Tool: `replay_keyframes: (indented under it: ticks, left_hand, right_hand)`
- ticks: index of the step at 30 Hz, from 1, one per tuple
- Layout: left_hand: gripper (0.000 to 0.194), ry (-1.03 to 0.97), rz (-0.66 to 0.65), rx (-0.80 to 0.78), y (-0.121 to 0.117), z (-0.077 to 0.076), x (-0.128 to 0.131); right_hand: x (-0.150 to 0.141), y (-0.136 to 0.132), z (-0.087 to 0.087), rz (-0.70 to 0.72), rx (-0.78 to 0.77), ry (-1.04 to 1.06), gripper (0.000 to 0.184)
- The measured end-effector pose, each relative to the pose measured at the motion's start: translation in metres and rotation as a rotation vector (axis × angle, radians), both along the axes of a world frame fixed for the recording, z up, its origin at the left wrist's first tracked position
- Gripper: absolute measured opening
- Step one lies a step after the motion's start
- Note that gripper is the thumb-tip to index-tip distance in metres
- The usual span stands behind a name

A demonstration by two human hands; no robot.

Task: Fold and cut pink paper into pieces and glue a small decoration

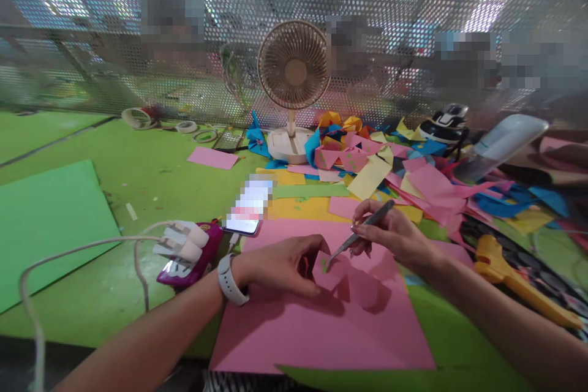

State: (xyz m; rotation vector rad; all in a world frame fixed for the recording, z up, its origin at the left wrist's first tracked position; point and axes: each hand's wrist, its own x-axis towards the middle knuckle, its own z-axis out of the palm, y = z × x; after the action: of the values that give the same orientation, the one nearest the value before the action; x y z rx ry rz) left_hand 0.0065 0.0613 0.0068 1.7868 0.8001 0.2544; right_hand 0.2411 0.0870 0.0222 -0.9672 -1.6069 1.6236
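My left hand (pixel 287 263), with a white watch band (pixel 232 282) at the wrist, curls its thumb and fingers round the left edge of a small folded pink paper piece (pixel 339 272). A few green specks mark that piece. Grey metal tweezers (pixel 356 237) are pinched in my right hand (pixel 390 233), slanting down to the left. Their tip meets the pink piece by the green specks; whether it grips anything is too small to tell. Under both hands lies a large pink sheet (pixel 321 343) on the green table (pixel 160 171).
A phone (pixel 250 205) and a purple power strip (pixel 202 257) with white plugs and a cable lie left. Behind stand a fan (pixel 294 67) and a heap of coloured paper scraps (pixel 427 187). Right are a yellow-handled tool (pixel 519 282) and black tray (pixel 555 269). Green card (pixel 50 226) lies far left.
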Motion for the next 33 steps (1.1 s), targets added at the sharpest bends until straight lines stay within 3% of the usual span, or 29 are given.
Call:
replay_keyframes:
  ticks: [5,17,33]
  left_hand:
    - [0.031,-0.031,0.005,-0.005,-0.0005,0.0034,0.0013]
    - [0.018,-0.123,0.008,-0.206,-0.0002,0.0093,0.0054]
    - [0.016,-0.209,0.034,-0.302,-0.0013,0.0048,0.0063]
  right_hand:
    - [-0.0001,0.0001,-0.0015,0.007,-0.002,0.01,0.026]
    - [-0.001,0.0002,-0.0031,0.01,0.011,0.009,0.027]
    - [0.0034,0.0006,-0.0025,-0.031,0.023,0.023,0.024]
